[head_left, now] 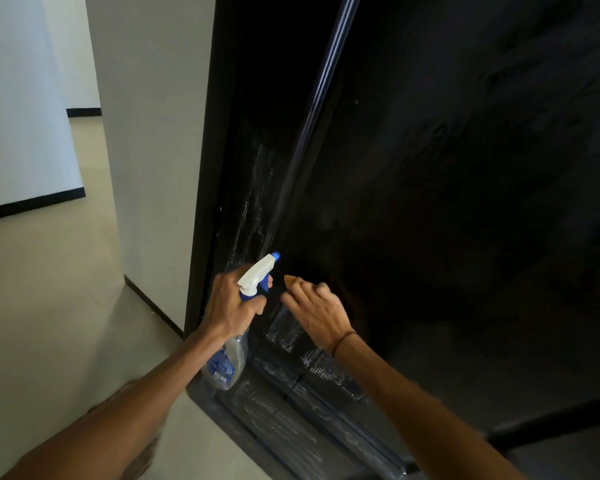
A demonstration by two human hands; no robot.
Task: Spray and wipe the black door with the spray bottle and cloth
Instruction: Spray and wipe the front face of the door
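The left hand (230,303) grips the neck of the bottle (226,362), fingers curled round it just under the white sprayer head, with one finger on the blue trigger. The blue nozzle tip points up and right at the door (447,202) and sits very close to its surface. The clear body of the bottle hangs below the hand, tilted, with a blue label low on its side.

The right hand (314,311) is just right of the sprayer, its back toward the camera, fingers curled against the door. A small orange-tan tip of the cloth (289,279) pokes out above the fingers; the rest of the cloth is hidden under the hand, so how it is folded cannot be told. The hand appears to hold the cloth against the door. A thin dark band (343,341) circles the right wrist.

The door fills the right and far side of the view, glossy black, with a raised vertical moulding catching a bright line of light. Whitish streaks and wet smears show on the door left of the moulding above the sprayer, under the right hand, and across the lower panels nearer the camera.

On the left stands a pale wall (153,133) edging the door frame, and a beige floor (49,306) with dark skirting runs away to the far left.
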